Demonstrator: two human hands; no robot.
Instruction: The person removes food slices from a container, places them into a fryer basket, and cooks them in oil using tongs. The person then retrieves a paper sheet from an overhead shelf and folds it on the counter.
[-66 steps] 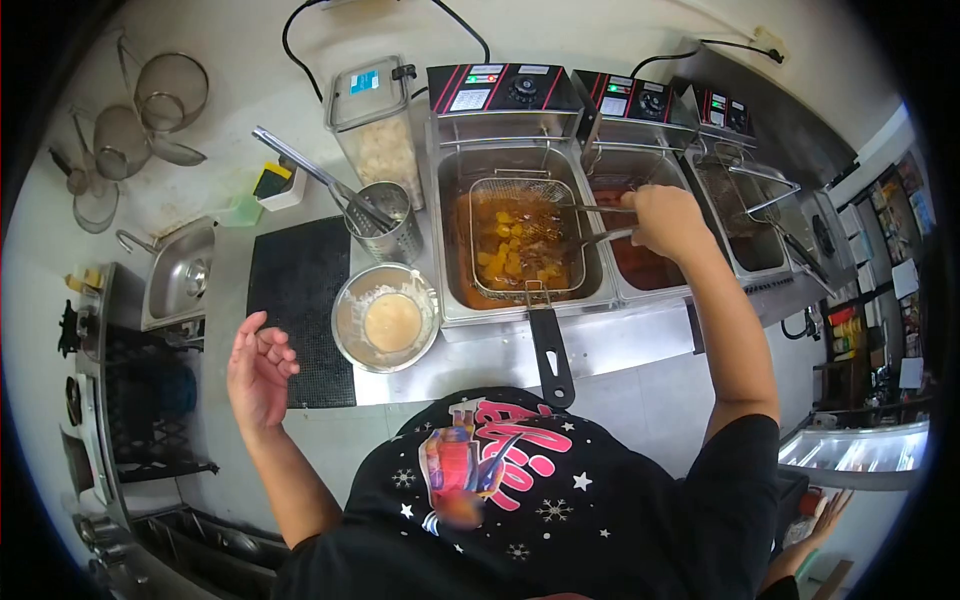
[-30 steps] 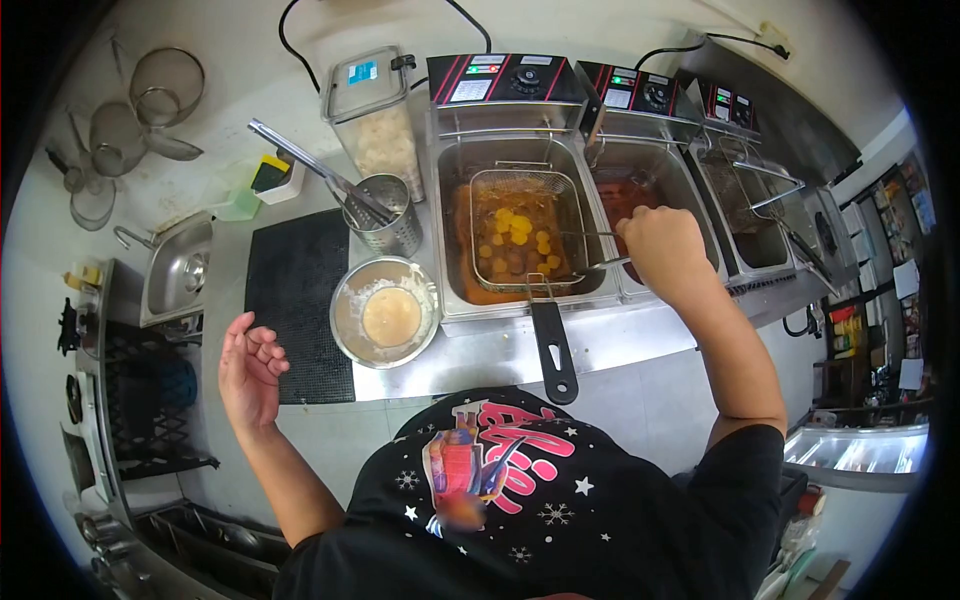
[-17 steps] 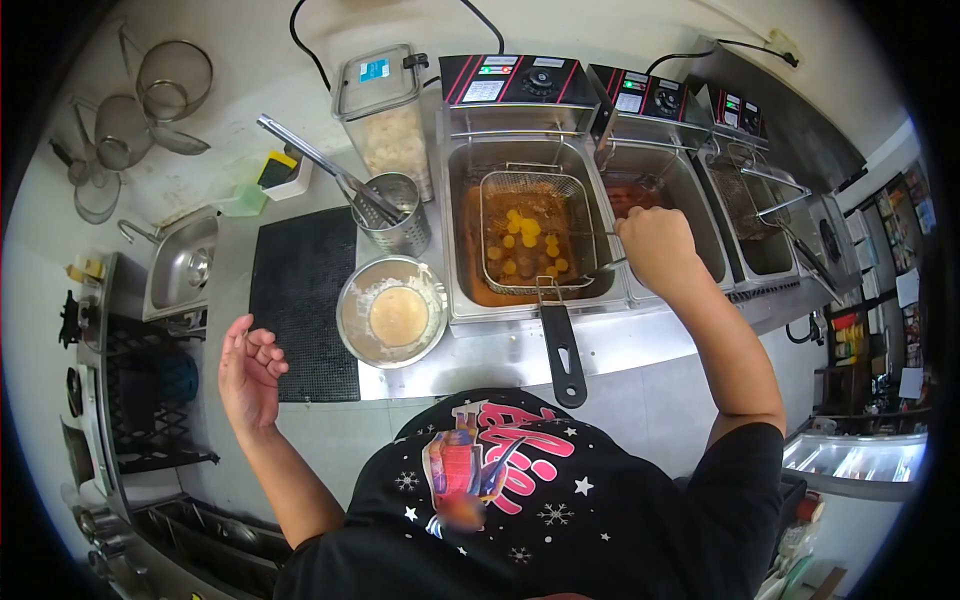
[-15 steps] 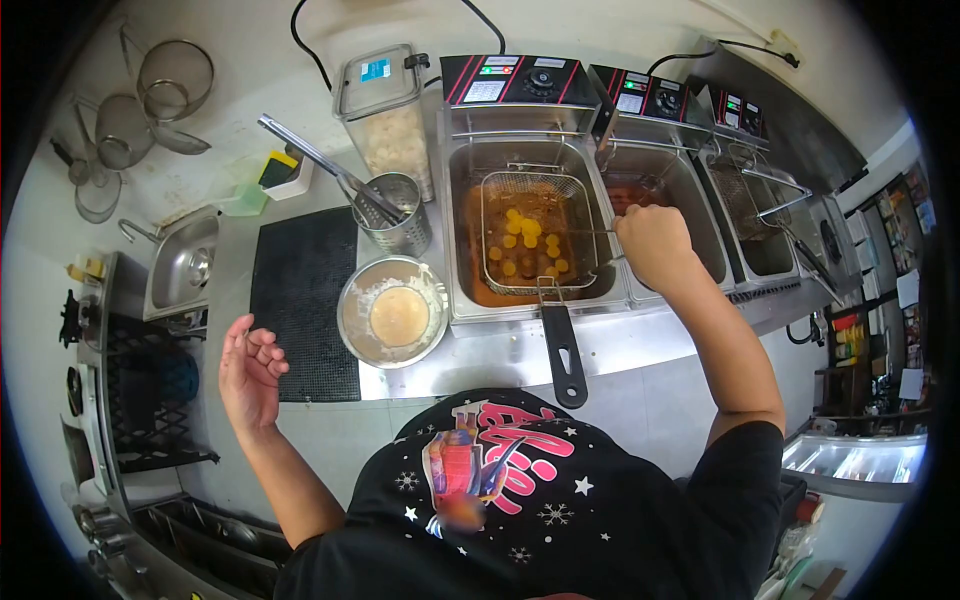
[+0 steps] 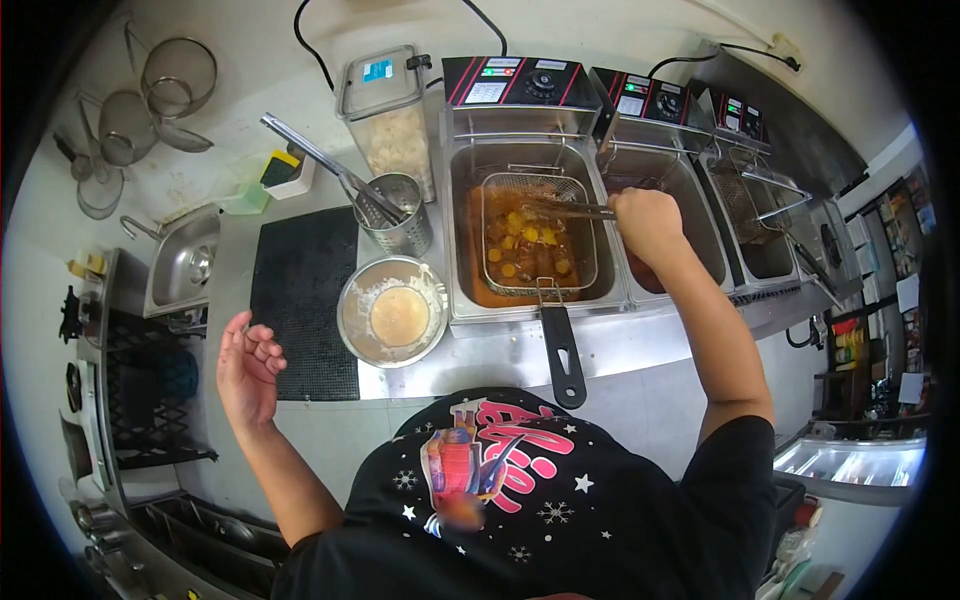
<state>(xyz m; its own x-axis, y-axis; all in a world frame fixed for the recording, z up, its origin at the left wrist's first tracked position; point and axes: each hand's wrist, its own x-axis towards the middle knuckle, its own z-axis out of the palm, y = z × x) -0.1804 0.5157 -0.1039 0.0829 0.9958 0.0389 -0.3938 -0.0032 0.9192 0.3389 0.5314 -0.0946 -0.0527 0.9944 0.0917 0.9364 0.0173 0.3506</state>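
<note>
My right hand [image 5: 648,228] grips a pair of tongs [image 5: 572,209], its tips reaching left into the wire fry basket [image 5: 590,268]. Inside this basket, several round yellow pieces [image 5: 532,235] float in brown bubbling oil. The basket sits in the left fryer tank [image 5: 460,165], its black handle [image 5: 563,360] sticking out over the counter's front edge. My left hand [image 5: 250,370] is held up empty beside the black mat [image 5: 305,300], fingers loosely bent and apart. Right of the mat stands a metal bowl [image 5: 350,335] of pale batter.
Behind the bowl, a perforated metal holder [image 5: 405,235] carries metal utensils [image 5: 320,155]. A lidded clear container [image 5: 390,130] of pale pieces stands at the back. More fryer tanks [image 5: 690,235] extend right. A sink [image 5: 185,262] is at left, with strainers [image 5: 178,75] on the wall.
My right hand has moved slightly up and left, and the tongs now lie across the back of the basket among the yellow pieces. The left hand has barely moved.
</note>
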